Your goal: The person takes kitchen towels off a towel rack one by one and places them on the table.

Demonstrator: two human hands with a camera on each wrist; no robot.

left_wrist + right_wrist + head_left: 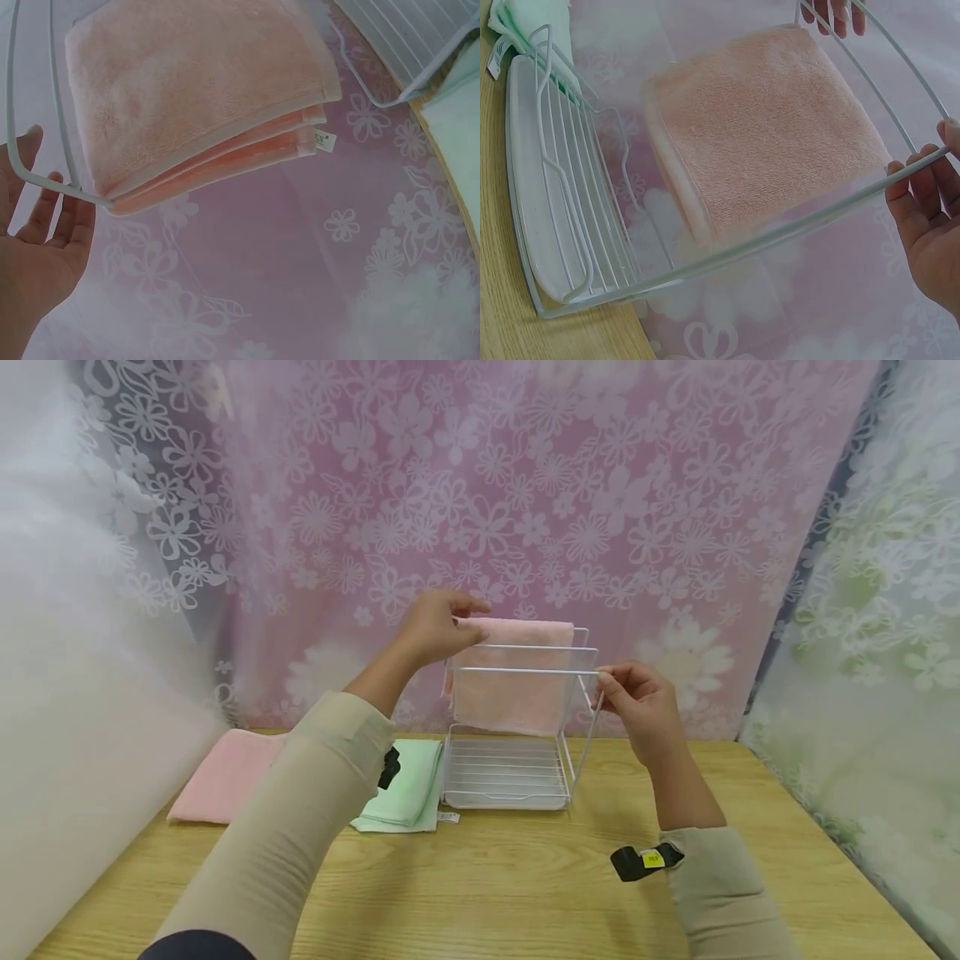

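A white wire rack (592, 735) stands on the table with a folded pink towel (517, 689) draped over its rear top bar. My left hand (438, 627) is at the rack's upper left corner, beside the towel's top edge. In the left wrist view, thumb and fingers lie on either side of the rack's side rail. At the upper right front corner, my right hand (641, 702) grips the rack, its fingers (922, 187) curled round the side rail. The towel's layered edges and a small white label (324, 140) show in the left wrist view.
A white tray (536, 195) sits under the rack's bottom wires. Left of the rack lies a folded green towel (401, 785), and a folded pink cloth (225, 777) lies farther left, partly behind my left arm. A flowered curtain (480, 485) hangs behind the wooden table (480, 885).
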